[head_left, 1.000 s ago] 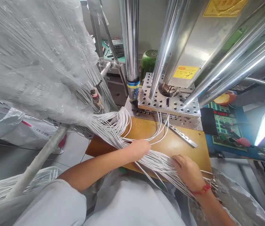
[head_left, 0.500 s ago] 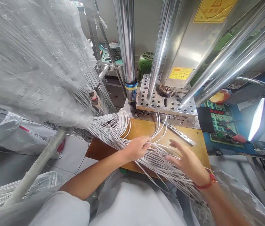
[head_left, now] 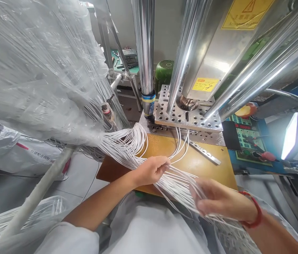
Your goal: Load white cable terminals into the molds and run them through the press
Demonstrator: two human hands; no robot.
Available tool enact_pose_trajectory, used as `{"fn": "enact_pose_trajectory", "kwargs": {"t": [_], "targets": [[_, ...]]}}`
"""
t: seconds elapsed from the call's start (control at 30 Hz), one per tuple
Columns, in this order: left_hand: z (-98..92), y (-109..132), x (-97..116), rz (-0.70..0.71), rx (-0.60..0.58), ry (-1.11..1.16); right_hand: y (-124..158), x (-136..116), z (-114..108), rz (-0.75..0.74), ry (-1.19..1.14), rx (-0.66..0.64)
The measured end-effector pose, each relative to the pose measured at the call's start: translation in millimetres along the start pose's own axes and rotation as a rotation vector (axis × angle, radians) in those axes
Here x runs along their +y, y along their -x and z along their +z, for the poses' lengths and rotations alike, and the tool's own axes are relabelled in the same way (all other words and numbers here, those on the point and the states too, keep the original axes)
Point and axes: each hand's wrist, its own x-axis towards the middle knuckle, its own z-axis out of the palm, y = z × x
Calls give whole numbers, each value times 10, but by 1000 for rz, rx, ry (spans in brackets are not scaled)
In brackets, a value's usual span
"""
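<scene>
My left hand [head_left: 152,170] is closed on some white cables [head_left: 174,187] over the front of a brown board [head_left: 224,174]. The thick bundle runs from the left, under that hand, and down to the lower right. To its right, my right hand [head_left: 223,201] is blurred, its fingers curled round a few strands drawn out from the left hand. Several cable ends loop up into the slot under the perforated metal plate [head_left: 164,118] of a press. A notched metal strip [head_left: 204,152] lies on the board, apart from both hands.
A large mass of plastic-wrapped cables [head_left: 37,70] hangs at the left beside a wrapped pole [head_left: 37,190]. Chrome columns [head_left: 143,46] rise above the press plate. A control panel [head_left: 249,135] and a bright lamp [head_left: 289,135] stand at the right. White sacks [head_left: 29,151] lie at the far left.
My right hand has moved down and right, from spread fingers to fingers curled round the strands. My left hand keeps its grip in nearly the same place. The view has shifted slightly.
</scene>
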Motion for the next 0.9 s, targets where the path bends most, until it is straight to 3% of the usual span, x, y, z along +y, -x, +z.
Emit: {"fn": "enact_pose_trajectory", "kwargs": {"t": [0.13,0.17,0.27,0.43,0.53,0.63,0.77,0.8,0.83,0.87,0.9], "targets": [[-50,7,-9,25,18,-73,-8,-45,35,271,354,303],[-57,7,-10,29,17,-74,-7,-38,49,251,360,296],[-100,1,-15,31,58,-19,5,17,108,44,90,60],[-262,-6,-7,-103,136,39,36,187,161,172,326,304],[-329,44,36,-184,-19,106,118,298,38,161,368,378],[-310,112,53,-273,-272,203,166,414,-159,154,637,501],[-107,84,-22,-404,-950,513,0,471,-310,97,1090,454],[-24,44,-39,-436,-1075,619,-77,452,-314,54,1175,441],[69,-6,-46,-473,-1124,736,-158,422,-309,2,1237,428],[168,-63,-43,-519,-1083,866,-235,384,-299,-50,1279,419],[270,-123,-28,-573,-965,995,-303,345,-287,-97,1303,412]]}}
